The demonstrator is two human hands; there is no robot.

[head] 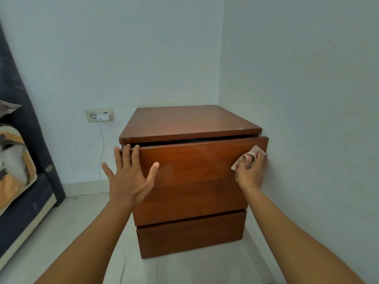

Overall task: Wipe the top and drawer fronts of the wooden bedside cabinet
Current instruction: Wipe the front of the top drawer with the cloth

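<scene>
A bed (18,181) with a patterned cover is lying at the far left. A wall socket (99,115) is holding a white plug whose cable (102,160) is hanging down to the floor. The left hand (129,177) is pressing flat, fingers spread and straight, on the left end of the top drawer (194,160), fingertips reaching its upper edge. The wooden cabinet (188,124) is standing in the room's corner, that drawer sitting slightly out. The right hand (251,173) is gripping a crumpled cloth (254,153) against the drawer's right end.
</scene>
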